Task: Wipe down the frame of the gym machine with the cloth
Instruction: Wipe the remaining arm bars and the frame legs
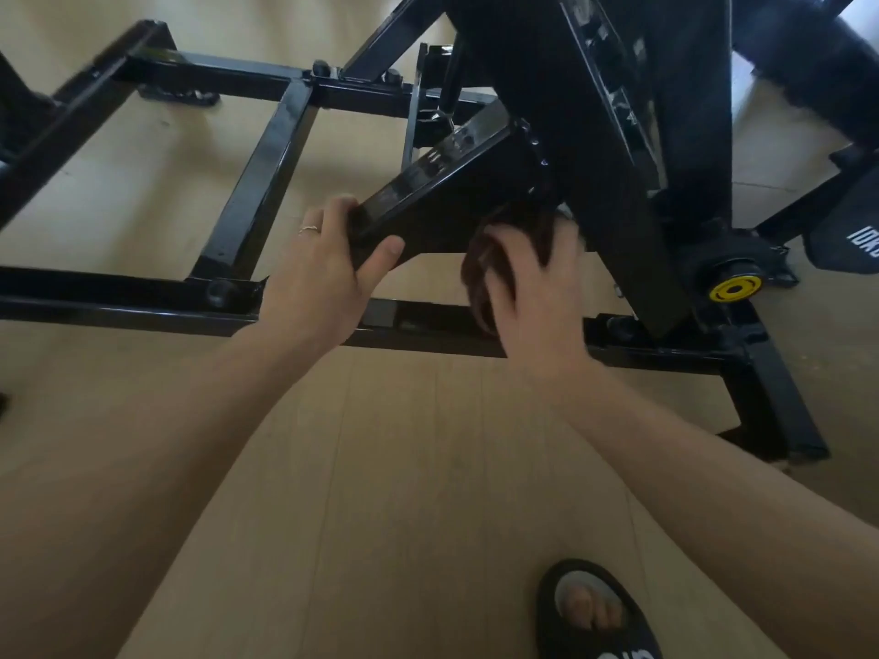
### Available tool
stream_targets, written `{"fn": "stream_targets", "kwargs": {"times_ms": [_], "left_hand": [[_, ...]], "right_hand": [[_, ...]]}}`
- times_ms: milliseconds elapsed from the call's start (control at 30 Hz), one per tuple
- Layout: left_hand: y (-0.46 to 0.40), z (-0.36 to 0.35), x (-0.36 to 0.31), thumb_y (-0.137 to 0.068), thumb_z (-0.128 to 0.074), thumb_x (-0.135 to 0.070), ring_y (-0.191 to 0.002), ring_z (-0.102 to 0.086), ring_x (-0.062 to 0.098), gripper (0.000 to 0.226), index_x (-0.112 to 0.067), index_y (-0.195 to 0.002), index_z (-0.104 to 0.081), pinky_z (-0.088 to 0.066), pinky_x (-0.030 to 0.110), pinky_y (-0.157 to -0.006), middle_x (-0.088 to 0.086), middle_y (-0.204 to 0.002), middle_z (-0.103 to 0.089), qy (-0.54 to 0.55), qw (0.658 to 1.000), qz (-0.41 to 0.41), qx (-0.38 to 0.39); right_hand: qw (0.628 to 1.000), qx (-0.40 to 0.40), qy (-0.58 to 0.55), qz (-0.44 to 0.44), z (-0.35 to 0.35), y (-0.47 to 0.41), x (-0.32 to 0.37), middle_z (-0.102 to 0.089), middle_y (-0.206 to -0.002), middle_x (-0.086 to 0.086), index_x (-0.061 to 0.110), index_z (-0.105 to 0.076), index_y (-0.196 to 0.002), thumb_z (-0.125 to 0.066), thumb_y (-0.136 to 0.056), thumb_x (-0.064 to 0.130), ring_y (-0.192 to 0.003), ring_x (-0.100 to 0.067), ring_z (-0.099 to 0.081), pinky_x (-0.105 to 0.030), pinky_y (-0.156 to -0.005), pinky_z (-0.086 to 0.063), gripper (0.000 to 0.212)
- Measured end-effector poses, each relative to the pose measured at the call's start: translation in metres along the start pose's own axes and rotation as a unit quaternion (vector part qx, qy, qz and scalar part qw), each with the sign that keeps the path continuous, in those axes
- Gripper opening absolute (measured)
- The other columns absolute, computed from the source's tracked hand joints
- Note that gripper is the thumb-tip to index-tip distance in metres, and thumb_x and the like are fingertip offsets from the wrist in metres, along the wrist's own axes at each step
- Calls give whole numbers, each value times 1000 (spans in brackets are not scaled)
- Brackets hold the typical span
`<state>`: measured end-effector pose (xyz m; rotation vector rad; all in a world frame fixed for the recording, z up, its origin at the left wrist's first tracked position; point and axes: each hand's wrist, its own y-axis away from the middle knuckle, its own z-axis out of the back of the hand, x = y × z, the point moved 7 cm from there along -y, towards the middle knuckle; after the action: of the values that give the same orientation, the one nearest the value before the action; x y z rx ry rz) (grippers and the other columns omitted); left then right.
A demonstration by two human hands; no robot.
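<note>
Pale wood floor [404, 468]; slippered foot [594, 611] cut off at bottom edge. Left hand [323, 268] fingers grip the end of an angled bar [442, 173] of the black frame [266, 154]. Right hand [532, 287], blurred, presses a dark cloth [480, 273] against the bar's underside; cloth mostly hidden.

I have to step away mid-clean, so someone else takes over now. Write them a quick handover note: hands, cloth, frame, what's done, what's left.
Left hand: grips the end of the slanted black bar, steadying it.
Right hand: presses a dark cloth against the underside of that bar near its joint; blurred, so mid-wipe.
Gym machine frame: black, standing on a light wood floor.
Done: cannot tell which bars are already wiped.
Left: finish this bar, then the floor rails and the upright.
</note>
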<state>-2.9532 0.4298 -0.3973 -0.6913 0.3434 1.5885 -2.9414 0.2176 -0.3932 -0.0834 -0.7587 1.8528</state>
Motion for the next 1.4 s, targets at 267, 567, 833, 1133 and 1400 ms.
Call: {"fn": "stream_targets", "kwargs": {"times_ms": [267, 567, 833, 1133, 1400], "left_hand": [[1, 3, -4, -102, -46, -52, -110, -54, 25, 55, -15, -141, -39, -48, 38, -87, 12, -130, -51, -12, 1000, -11, 4], [1, 4, -6, -103, -45, -51, -113, -53, 25, 54, -15, -142, -38, -45, 37, -90, 12, -135, -49, -2, 1000, -18, 2], [-3, 0, 2, -102, -42, -57, -116, -53, 27, 57, -16, -142, -38, -43, 37, -89, 11, -138, -47, -7, 1000, -23, 7], [-6, -1, 7, -99, -41, -64, -116, -55, 32, 63, -18, -141, -36, -52, 51, -92, 13, -137, -46, -9, 1000, -16, 6], [-8, -4, 8, -98, -41, -63, -116, -54, 32, 65, -17, -144, -35, -48, 43, -87, 14, -138, -45, -8, 1000, -21, 9]], "right_hand": [[994, -13, 109, -29, -9, -27, -9, -51, -143, -25, 13, -48, -148, -57, -101, 22, -123, -41, -58, -51, -99, -54, 49], [996, 42, 45, 69, -40, -29, 38, -55, -139, -21, 9, -62, -133, -64, -97, 21, -132, -38, -53, -47, -111, -47, 38], [993, 29, 102, 54, -30, -20, 13, -41, -152, -26, 12, -52, -143, -51, -99, 29, -141, -43, -43, -50, -113, -45, 47], [985, -3, 170, 29, -2, -40, 4, -49, -146, -25, 8, -56, -139, -60, -96, 0, -131, -41, -54, -45, -100, -52, 44], [959, 69, 262, -86, -16, -70, -6, -48, -135, -26, -1, -53, -130, -45, -101, 18, -122, -36, -50, -35, -93, -38, 36]]}}
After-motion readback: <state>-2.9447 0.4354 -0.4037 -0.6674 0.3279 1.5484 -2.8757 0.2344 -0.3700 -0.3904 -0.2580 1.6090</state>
